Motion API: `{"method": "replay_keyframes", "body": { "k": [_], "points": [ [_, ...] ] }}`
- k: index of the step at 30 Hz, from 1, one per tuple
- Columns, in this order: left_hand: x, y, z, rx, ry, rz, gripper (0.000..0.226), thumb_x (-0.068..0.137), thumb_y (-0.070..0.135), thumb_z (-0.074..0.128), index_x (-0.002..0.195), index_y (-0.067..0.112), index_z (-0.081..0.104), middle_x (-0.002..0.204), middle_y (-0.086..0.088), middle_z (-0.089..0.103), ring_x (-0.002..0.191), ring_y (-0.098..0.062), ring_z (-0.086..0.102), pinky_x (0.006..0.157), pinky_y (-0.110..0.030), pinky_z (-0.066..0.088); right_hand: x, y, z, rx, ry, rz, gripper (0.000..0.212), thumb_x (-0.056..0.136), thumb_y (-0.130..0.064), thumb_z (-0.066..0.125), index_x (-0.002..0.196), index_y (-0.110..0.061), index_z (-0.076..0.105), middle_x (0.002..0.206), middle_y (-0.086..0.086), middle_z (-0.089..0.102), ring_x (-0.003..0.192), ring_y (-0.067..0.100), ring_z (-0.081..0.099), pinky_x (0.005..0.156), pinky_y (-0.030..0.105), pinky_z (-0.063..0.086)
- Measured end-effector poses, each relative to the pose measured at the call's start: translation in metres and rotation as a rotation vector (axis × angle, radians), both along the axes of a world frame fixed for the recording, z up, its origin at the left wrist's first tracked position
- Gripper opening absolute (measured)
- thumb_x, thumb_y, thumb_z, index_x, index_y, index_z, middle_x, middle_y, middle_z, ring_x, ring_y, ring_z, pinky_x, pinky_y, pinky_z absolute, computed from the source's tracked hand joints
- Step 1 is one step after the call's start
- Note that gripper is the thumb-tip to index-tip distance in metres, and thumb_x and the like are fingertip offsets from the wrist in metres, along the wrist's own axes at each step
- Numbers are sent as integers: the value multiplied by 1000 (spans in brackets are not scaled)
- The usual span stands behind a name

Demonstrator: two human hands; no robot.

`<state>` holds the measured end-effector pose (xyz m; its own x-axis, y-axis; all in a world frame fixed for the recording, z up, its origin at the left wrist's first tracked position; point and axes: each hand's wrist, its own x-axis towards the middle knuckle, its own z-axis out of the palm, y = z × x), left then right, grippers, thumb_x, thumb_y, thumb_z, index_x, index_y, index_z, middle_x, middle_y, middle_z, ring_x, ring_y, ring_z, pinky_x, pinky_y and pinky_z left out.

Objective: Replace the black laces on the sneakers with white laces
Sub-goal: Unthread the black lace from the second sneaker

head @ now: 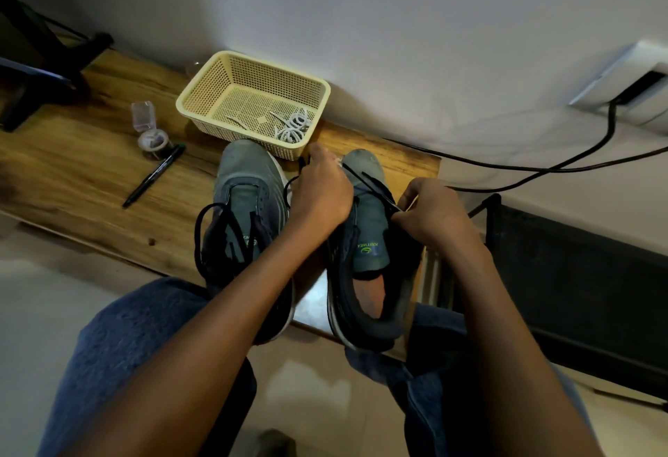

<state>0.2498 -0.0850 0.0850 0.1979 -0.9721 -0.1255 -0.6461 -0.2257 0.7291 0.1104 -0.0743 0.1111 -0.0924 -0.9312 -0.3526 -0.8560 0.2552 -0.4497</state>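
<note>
Two grey sneakers stand side by side on the wooden table (90, 174), toes towards the wall. The left sneaker (245, 181) has its black lace (208, 236) loosened and looping over its side. On the right sneaker (368, 239), my left hand (321, 192) grips the forefoot by the eyelets. My right hand (430, 214) pinches a strand of that shoe's black lace (372, 181), which runs taut across the tongue. White laces (294, 127) lie coiled in a cream plastic basket (202, 91) just behind the shoes.
A black marker (153, 176), a roll of tape (153, 140) and a small clear box (142, 114) lie left of the basket. A black cable (542, 167) runs from a wall socket (639, 84) at right. A dark stand (43, 69) sits far left. My denim-clad knees are below.
</note>
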Motion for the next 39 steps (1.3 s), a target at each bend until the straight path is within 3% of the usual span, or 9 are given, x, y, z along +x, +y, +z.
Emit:
{"method": "replay_keyframes", "body": {
  "k": [6, 9, 16, 20, 24, 28, 31, 35, 39],
  "points": [
    [-6, 7, -4, -93, -222, -225, 29, 92, 40, 58, 114, 22, 58, 111, 0, 67, 100, -22, 61, 79, -32, 42, 0, -1, -1, 7, -33, 24, 12, 81, -15, 68, 89, -11, 60, 94, 10, 65, 90, 28, 61, 75, 36, 50],
    [-7, 10, -5, -151, -334, -232, 23, 88, 37, 65, 107, 25, 67, 109, -1, 68, 101, -23, 61, 76, -30, 42, 1, 0, -3, 5, -25, 28, 12, 80, -15, 69, 88, -11, 60, 94, 10, 65, 89, 28, 61, 75, 35, 50],
    [-12, 7, -3, -87, -57, -108, 10, 99, 24, 49, 97, 14, 49, 94, -5, 62, 83, -22, 56, 63, -28, 31, 0, -1, -2, 9, -24, -22, 14, 81, -16, 69, 90, -9, 60, 97, 11, 64, 93, 28, 60, 74, 34, 47],
    [-13, 3, -8, -3, 113, 19, 13, 100, 23, 43, 104, 12, 49, 105, -5, 64, 84, -17, 56, 58, -25, 31, -1, -3, -5, 16, -24, -16, 13, 81, -15, 68, 90, -11, 59, 99, 12, 64, 93, 29, 59, 70, 29, 42],
    [-13, 6, -10, -25, 27, -94, 20, 95, 28, 54, 111, 18, 47, 108, -5, 67, 94, -26, 62, 72, -35, 45, -1, -2, -5, 29, 7, 25, 16, 81, -15, 68, 92, -12, 57, 100, 13, 64, 94, 31, 59, 71, 30, 42],
    [-14, 10, -13, -98, -135, -200, 24, 85, 37, 68, 106, 25, 65, 104, 1, 70, 98, -21, 65, 78, -36, 53, 0, -1, -3, 36, 36, 63, 17, 83, -17, 67, 94, -13, 55, 99, 11, 61, 93, 30, 57, 69, 29, 38],
    [-15, 11, -11, -120, -181, -201, 16, 90, 34, 64, 97, 21, 66, 99, -5, 69, 94, -25, 64, 67, -30, 43, 1, -1, -2, 44, 40, 69, 18, 83, -17, 67, 96, -12, 55, 98, 10, 59, 91, 28, 56, 69, 30, 38],
    [-20, 12, -10, -139, -152, -216, 21, 100, 30, 45, 105, 11, 54, 93, -10, 64, 84, -28, 60, 64, -31, 33, -1, -2, -2, 30, -42, 35, 14, 81, -15, 68, 90, -9, 59, 91, 9, 62, 86, 26, 59, 66, 30, 42],
    [-19, 13, -10, -104, -92, -159, 17, 103, 28, 35, 105, 12, 42, 84, -5, 55, 72, -25, 50, 62, -33, 31, -5, -5, -6, -1, -197, -25, 22, 87, -23, 64, 73, -9, 55, 75, 15, 64, 69, 29, 60, 67, 42, 52]
  ]
}}
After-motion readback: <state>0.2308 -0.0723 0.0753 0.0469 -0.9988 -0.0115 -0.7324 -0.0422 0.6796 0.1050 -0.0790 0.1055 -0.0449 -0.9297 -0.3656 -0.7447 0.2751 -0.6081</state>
